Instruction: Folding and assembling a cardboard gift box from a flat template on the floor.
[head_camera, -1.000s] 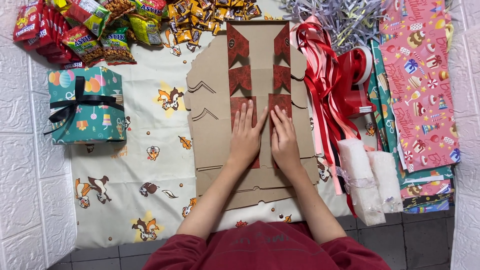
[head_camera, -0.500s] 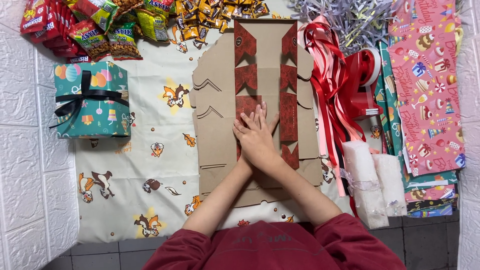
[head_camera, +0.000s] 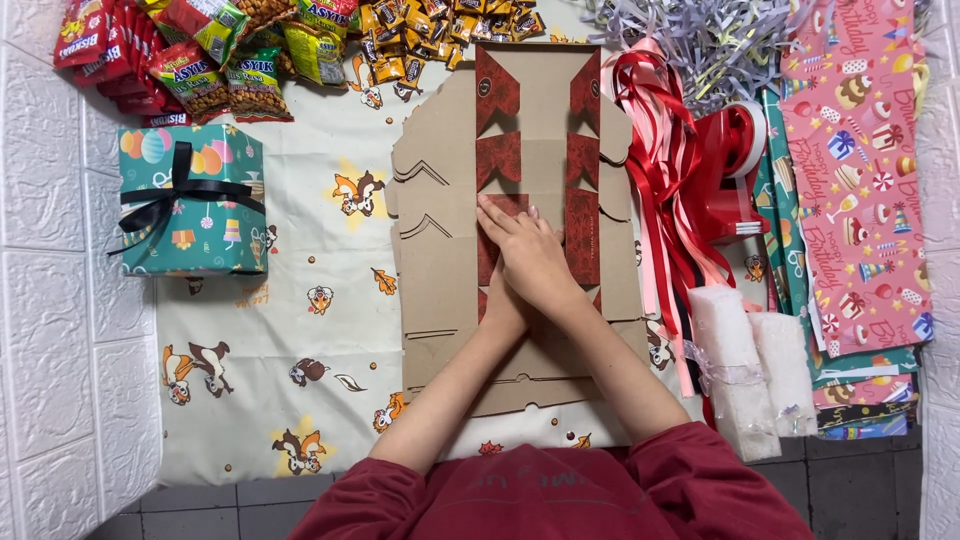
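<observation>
A flat brown cardboard box blank (head_camera: 440, 260) with dark red patterned flaps (head_camera: 583, 215) lies in the middle of the cloth. My right hand (head_camera: 530, 255) lies flat across the left red flap, fingers pointing up and left, pressing it down. My left hand (head_camera: 503, 310) sits underneath it, mostly hidden by the right hand; only its wrist and heel show. Neither hand grips anything.
A wrapped teal gift box with a black bow (head_camera: 190, 200) sits at left. Snack packets (head_camera: 220, 50) and small candies line the top. Red ribbons (head_camera: 665, 170), a red tape dispenser (head_camera: 730, 170), grey paper shreds, wrapping paper sheets (head_camera: 855, 170) and white foam blocks (head_camera: 745, 365) lie at right.
My right hand has slid from the right flap over onto the left flap, covering my left hand. The right red flap now lies folded flat and uncovered.
</observation>
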